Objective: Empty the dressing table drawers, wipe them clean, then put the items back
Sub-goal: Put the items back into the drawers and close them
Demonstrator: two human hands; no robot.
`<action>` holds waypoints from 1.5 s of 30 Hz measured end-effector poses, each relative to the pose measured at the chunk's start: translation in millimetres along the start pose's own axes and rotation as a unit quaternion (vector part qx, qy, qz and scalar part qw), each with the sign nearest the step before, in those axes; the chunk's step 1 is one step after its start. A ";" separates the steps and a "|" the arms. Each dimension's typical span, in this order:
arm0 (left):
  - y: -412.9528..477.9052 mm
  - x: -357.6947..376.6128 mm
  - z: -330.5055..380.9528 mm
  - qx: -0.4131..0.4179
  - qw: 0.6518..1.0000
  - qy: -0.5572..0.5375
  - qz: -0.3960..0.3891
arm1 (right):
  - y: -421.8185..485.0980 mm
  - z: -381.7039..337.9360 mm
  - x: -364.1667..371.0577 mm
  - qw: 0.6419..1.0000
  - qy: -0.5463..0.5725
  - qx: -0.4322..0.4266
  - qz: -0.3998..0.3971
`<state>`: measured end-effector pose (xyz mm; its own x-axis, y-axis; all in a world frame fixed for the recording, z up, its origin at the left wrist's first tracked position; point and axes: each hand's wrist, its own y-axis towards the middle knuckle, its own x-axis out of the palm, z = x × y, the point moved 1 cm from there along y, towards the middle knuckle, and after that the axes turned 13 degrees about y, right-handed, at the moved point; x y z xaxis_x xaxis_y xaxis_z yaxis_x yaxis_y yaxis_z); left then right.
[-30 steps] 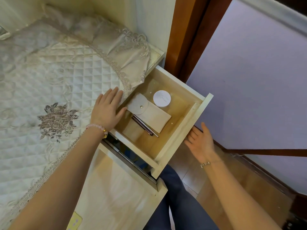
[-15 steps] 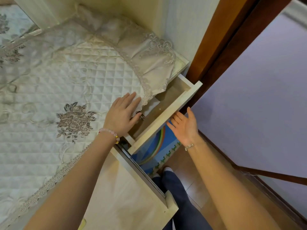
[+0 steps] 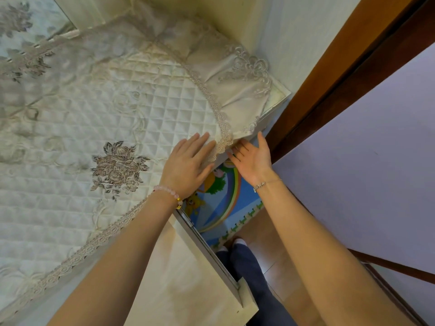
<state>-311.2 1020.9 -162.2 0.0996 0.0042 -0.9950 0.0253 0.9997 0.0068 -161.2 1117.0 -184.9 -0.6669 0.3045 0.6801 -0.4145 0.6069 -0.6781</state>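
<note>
Drawer front (image 3: 261,127) is basically all you get to see of the thing: a thin pale strip tucked under the far-right edge of the dressing table (image 3: 188,278), seemingly flush or nearly so, with nothing of the inside showing, so no clue what's in it. Its long axis runs along the table's edge, from near-left up to far-right, and the lace trim (image 3: 221,143) of the quilted cover (image 3: 117,109) droops right over its near end. The hands are apart, one each side of that edge, and neither is holding anything. The left hand (image 3: 188,163) lies flat on top of the cover, fingers straight, tips up by the lace. The right hand (image 3: 253,158) is off the table over the colourful play mat (image 3: 223,198), palm showing, fingers straight and aimed at the strip just below the lace. Can't honestly tell if the tips are touching it or just beside it. So the right hand is clearly the nearer one and already on the side the drawer would slide out to, i.e. right, over the mat. My guess is any pull needs fingers hooked under that strip, and the hanging lace looks like the thing most likely to snag.
</note>
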 end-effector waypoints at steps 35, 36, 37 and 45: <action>-246.4 -50.4 126.0 -0.515 0.852 0.094 0.018 | -138.4 67.8 -1.1 0.306 -0.799 -0.266 -0.445; -253.3 -48.7 135.0 -0.535 0.839 0.092 0.017 | -139.3 72.0 -1.2 0.294 -0.797 -0.256 -0.461; -260.1 -46.9 143.9 -0.555 0.827 0.090 0.018 | -140.7 76.2 -1.4 0.284 -0.794 -0.246 -0.479; -308.9 -28.7 209.3 -0.684 0.725 0.074 -0.001 | -158.5 111.7 -12.1 0.195 -0.755 -0.211 -0.590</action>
<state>-113.7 706.5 -114.9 -0.0093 -0.0964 -0.9953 -0.9960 0.0890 0.0007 -156.6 935.1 -116.7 0.1840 -0.5994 -0.7790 -0.9552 -0.2958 0.0020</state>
